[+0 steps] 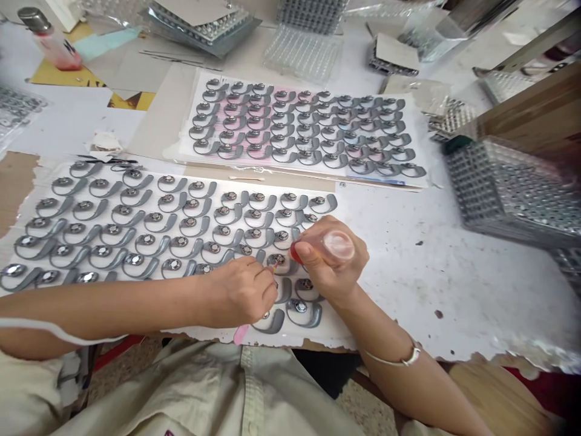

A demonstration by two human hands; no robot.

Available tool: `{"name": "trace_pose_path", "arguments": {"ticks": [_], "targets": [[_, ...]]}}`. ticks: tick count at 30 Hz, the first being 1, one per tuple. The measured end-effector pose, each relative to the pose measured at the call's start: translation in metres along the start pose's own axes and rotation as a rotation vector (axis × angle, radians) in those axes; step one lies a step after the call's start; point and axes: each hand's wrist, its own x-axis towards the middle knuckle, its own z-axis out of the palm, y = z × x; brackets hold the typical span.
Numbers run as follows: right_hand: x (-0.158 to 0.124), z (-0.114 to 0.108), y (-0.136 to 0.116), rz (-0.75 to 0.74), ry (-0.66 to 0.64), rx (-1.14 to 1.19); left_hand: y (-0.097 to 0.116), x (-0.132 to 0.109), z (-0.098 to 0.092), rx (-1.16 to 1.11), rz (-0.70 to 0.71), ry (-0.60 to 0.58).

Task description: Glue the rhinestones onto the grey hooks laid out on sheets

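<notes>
Grey bands (161, 247), each with a shiny round top, lie in rows on a white sheet (293, 337) right in front of the person. The sheet is on a big white surface (399, 284) with small dark specks on it.

The left grip (247, 290) is narrow, with the fingers pinched on a thin stick (275, 265). Most of the stick is hidden by the fingers. Its small tip pokes out over one band near the right end of the sheet, close to that band's round top. I cannot tell if the two touch.

The right grip (334, 260) is wrapped around a clear bottle (339, 245). The bottle is tipped over, so its red tip points left, toward the stick, and its round bottom faces up and right. Both hands are close together, with a little gap between them. A thin bracelet (411, 357) is on the right arm.

Behind the first sheet is a back sheet (187, 142), full of more grey bands in rows. A small swab (246, 178) lies between the two sheets. Far back on the left stands a pink jar (57, 48) with a silver cap. On the right, a pile of trays (517, 188) sits beside a brown box (535, 109).
</notes>
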Motion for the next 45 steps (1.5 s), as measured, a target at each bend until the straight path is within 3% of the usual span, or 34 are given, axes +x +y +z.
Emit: {"name": "trace_pose_path", "arguments": {"ticks": [10,30,38,45], "targets": [[0.000,-0.001,0.000,-0.067,-0.006,-0.022,0.001,-0.002,0.001,0.022,0.013,0.000],[-0.001,-0.003,-0.003,-0.061,-0.037,0.003,-0.004,0.001,-0.002,0.000,-0.001,0.027],[-0.003,-0.003,-0.003,-0.060,-0.048,0.037,-0.013,-0.003,-0.006,-0.130,0.007,-0.030],[-0.005,-0.002,-0.002,-0.046,-0.036,0.059,-0.020,-0.007,-0.001,-0.246,-0.030,-0.001]]}}
